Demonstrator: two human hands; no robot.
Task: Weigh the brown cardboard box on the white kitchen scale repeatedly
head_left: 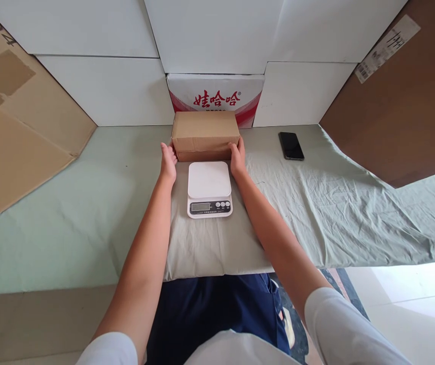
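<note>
A brown cardboard box (205, 133) rests on the cloth-covered table (316, 203), just behind a white digital kitchen scale (209, 188). My left hand (168, 160) presses against the box's left end and my right hand (238, 156) against its right end, so the box is gripped between the two palms. The scale's platform is bare and its display faces me.
A black phone (291, 145) lies on the cloth to the right. A red-and-white printed carton (215, 96) stands behind the box against the white wall. Cardboard sheets lean at the left (15, 126) and right (403, 101).
</note>
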